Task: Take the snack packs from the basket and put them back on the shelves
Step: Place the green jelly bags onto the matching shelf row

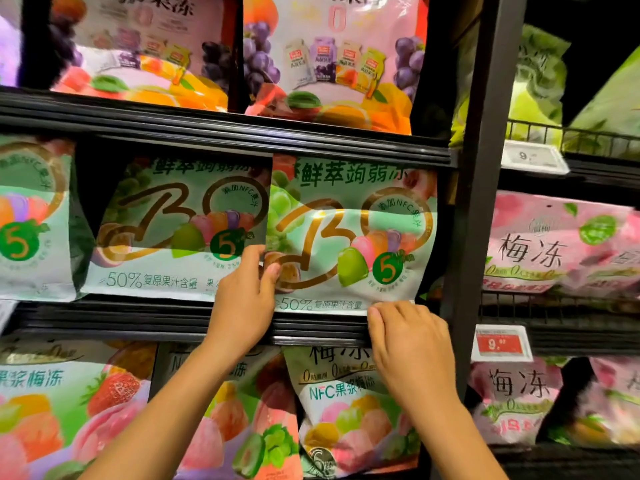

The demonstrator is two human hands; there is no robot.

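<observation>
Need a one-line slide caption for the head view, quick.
Both hands, left hand and right hand, seat a green jelly pack on the middle shelf.

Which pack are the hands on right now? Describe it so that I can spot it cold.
Find the black upright post, then the middle shelf left of it. The held pack is the mint-green one beside the post. Unlike its twin, the left hand pinches its left edge and the right hand is at its bottom edge.
</observation>
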